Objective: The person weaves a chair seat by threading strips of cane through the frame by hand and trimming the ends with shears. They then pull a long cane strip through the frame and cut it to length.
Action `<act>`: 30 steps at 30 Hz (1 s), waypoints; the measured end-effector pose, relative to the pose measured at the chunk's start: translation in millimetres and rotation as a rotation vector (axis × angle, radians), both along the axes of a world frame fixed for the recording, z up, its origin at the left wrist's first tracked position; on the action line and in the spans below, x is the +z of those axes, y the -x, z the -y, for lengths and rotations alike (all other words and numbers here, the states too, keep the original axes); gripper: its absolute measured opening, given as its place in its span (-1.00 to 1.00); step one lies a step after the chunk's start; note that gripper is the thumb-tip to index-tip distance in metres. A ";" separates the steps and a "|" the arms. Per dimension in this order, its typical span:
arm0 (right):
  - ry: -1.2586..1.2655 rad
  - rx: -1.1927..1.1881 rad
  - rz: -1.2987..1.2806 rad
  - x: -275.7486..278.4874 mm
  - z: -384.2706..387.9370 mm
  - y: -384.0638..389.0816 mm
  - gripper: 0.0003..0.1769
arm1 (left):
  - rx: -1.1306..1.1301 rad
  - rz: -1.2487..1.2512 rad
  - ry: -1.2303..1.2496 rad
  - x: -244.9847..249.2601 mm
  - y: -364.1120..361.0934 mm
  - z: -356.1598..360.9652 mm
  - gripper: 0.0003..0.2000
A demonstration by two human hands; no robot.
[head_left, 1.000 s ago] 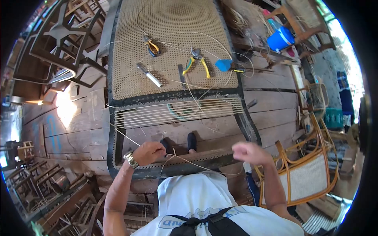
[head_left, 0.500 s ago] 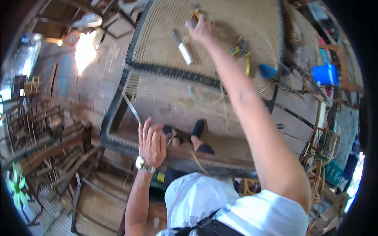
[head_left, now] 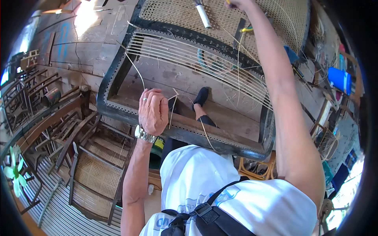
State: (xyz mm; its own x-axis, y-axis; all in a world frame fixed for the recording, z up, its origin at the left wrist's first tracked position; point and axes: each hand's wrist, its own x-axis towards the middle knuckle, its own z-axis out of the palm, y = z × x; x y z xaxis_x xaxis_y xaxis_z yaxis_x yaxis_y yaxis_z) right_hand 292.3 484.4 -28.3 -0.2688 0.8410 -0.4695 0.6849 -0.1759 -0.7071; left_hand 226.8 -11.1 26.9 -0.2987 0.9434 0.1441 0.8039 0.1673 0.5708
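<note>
My left hand (head_left: pixel 153 112), wearing a ring and a metal watch, is closed above the front rail of a dark chair frame (head_left: pixel 103 103). A pale cane strand (head_left: pixel 136 70) runs from its fingers up to the left rail. Several parallel strands (head_left: pixel 169 46) cross the frame's opening. Above the woven cane panel (head_left: pixel 173 11) reaches my right hand (head_left: pixel 240 4), cut off by the top edge; a small yellow bit shows at its curled fingers. Near it on the panel lie a white-handled tool (head_left: pixel 203 16) and a yellow-handled tool (head_left: pixel 247 30), partly behind my forearm.
Stacked wooden chair frames (head_left: pixel 37 88) stand at the left. A caned chair (head_left: pixel 96 173) is at the lower left by a green plant (head_left: pixel 15 173). A blue container (head_left: pixel 339 80) stands at the right. My feet (head_left: pixel 201 96) show through the frame's opening.
The view has shifted down, so the panel and its tools sit higher in the picture. My right hand has moved to the top edge; my left hand keeps the strand, fingers more curled.
</note>
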 end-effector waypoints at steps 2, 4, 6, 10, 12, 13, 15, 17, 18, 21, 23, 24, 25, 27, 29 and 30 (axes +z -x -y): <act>0.333 0.203 -0.275 -26.4 15.8 -76.6 -0.31 | -0.015 0.021 0.022 -0.3 -1.0 1.9 -0.96; 0.318 0.264 -0.375 14.1 95.2 -134.4 -0.47 | -0.036 0.030 0.001 1.5 -1.2 2.9 -0.94; 0.258 0.023 -0.436 67.9 187.0 -172.2 -0.68 | -0.039 0.076 0.044 3.4 -0.6 3.0 -0.94; 0.123 -0.270 -0.530 99.0 333.3 -234.1 -0.71 | -0.156 0.131 0.076 7.0 2.2 1.5 -0.95; 0.116 -0.426 -0.541 111.4 404.5 -239.8 -0.75 | -0.238 0.144 0.044 8.3 4.8 -2.3 -0.95; 0.078 -0.484 -0.537 117.6 438.1 -232.9 -0.78 | -0.324 0.137 0.040 4.7 7.8 -3.7 -0.96; 0.084 -0.594 -0.517 123.3 496.9 -218.4 -0.83 | -0.440 0.137 0.043 -3.1 16.8 -8.1 -0.96; 0.126 -0.605 -0.576 122.4 547.3 -203.8 -0.83 | -0.550 0.272 0.045 -3.9 24.8 -13.9 -0.95; 0.137 -0.648 -0.636 125.9 567.5 -186.2 -0.82 | -0.578 0.274 0.045 1.9 28.0 -14.1 -0.95; 0.172 -0.676 -0.654 122.2 614.5 -146.0 -0.80 | -0.771 0.355 0.019 13.1 41.3 -20.7 -0.93; 0.180 -0.676 -0.641 117.1 638.7 -125.9 -0.79 | -0.821 0.378 0.040 20.0 51.2 -17.5 -0.91; 0.246 -0.676 -0.619 114.9 644.8 -115.0 -0.77 | -0.851 0.394 0.055 24.0 54.9 -18.9 -0.88; 0.309 -0.674 -0.597 114.5 646.7 -105.4 -0.74 | -0.873 0.398 0.035 26.7 58.6 -19.5 -0.88; 0.288 -0.654 -0.565 119.5 646.1 -87.2 -0.74 | -0.860 0.468 0.186 32.3 66.5 -14.3 -0.83; 0.272 -0.637 -0.534 120.4 643.4 -76.9 -0.73 | -0.832 0.523 0.228 38.9 70.9 -7.9 -0.81; 0.239 -0.615 -0.538 117.2 641.9 -73.5 -0.73 | -0.782 0.568 0.292 40.0 74.2 -8.4 -0.79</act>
